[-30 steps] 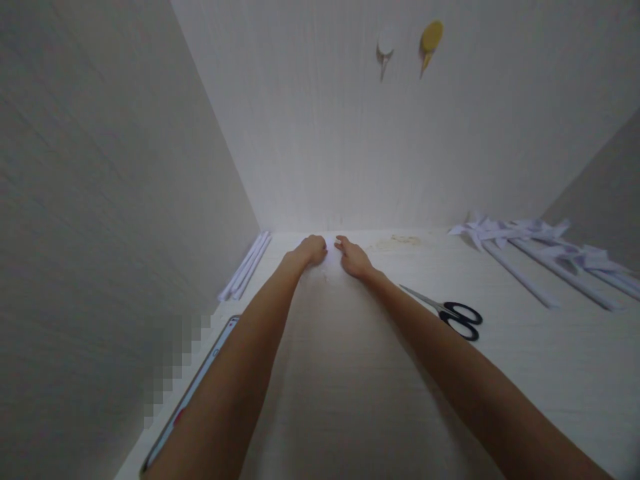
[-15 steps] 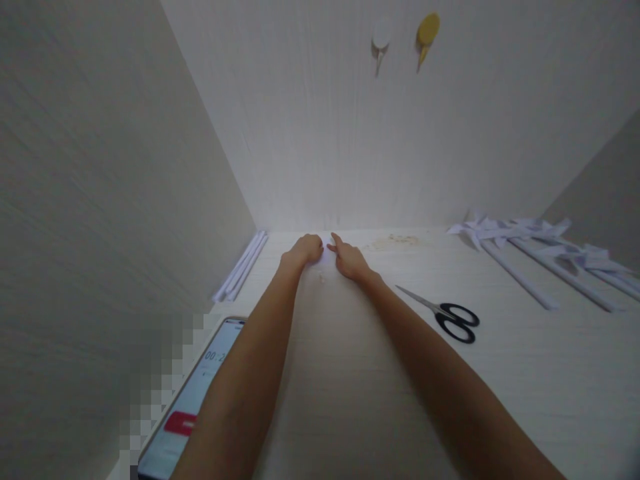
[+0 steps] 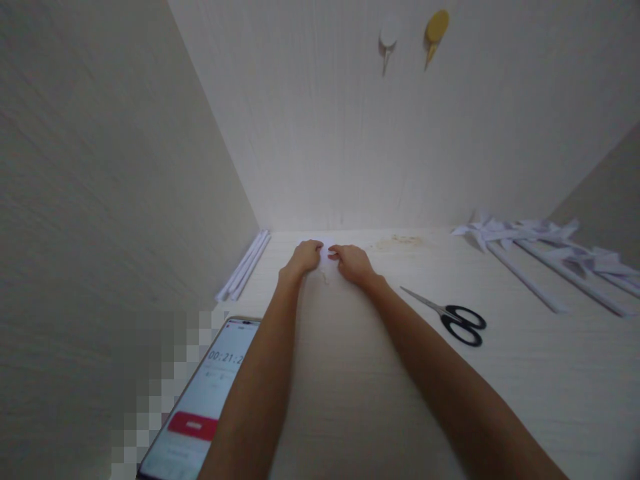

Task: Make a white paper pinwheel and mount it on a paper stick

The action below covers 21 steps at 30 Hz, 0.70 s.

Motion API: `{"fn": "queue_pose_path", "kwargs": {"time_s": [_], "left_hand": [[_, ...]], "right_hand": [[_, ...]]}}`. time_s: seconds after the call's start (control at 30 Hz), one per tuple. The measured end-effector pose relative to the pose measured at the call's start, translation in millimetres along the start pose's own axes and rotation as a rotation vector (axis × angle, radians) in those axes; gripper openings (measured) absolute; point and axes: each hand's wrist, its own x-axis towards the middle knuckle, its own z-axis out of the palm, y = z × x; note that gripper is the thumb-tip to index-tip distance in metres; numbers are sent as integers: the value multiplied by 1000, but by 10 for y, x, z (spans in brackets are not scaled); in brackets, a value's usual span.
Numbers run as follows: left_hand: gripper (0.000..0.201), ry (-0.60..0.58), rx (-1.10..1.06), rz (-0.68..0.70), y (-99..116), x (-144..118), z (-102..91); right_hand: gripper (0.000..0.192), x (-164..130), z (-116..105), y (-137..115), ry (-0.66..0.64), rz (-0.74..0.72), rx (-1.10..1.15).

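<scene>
Near the back wall, my left hand (image 3: 307,256) is closed with its fingertips on a small piece of white paper (image 3: 326,251). My right hand (image 3: 353,263) faces it from the other side, thumb and forefinger pinched at the paper's right edge. Both arms stretch far forward over the table. My hands cover part of the paper, and its outline fades into the pale tabletop. Scissors (image 3: 450,318) with black handles lie shut to the right of my right forearm, pointing toward the back left.
Rolled white paper sticks (image 3: 243,265) lie along the left wall. White paper pinwheels (image 3: 515,233) on sticks are at the back right. A phone (image 3: 200,393) showing a timer lies beside my left forearm. A white hook (image 3: 388,40) and a yellow hook (image 3: 437,30) are on the back wall.
My right forefinger, stretched out before, has bent down to the paper. More of the paper shows around my left hand. The view has shifted slightly, uncovering more of the phone.
</scene>
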Motion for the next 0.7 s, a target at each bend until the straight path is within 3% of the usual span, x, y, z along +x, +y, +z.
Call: {"fn": "queue_pose_path", "kwargs": {"time_s": [0.7], "left_hand": [[31,-53,31,60,-37,12,-7]], "right_hand": [[35,-24,9,-26,-99,-23,-193]]}}
